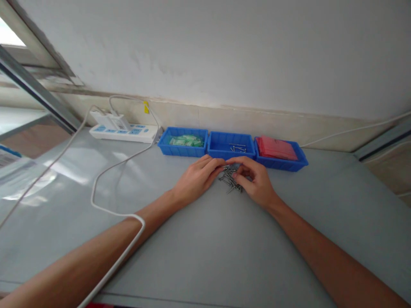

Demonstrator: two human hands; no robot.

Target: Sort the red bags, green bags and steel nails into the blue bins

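Observation:
A loose pile of thin metal screws lies on the grey table, between my two hands. My left hand is at the pile's left edge, its fingers pressed together with the thumb. Whatever is at those fingertips is too small to make out. From the other side, my right hand reaches over the screws. Its index finger stretches across to the left fingertips, while the thumb, apart from it, touches the pile. Just behind the hands stands a blue bin with several similar screws in it.
To the left is a blue bin of green-and-white packets; to the right, another blue bin holds folded red plastic. A white power strip sits by the wall. Its white cable crosses above my left forearm.

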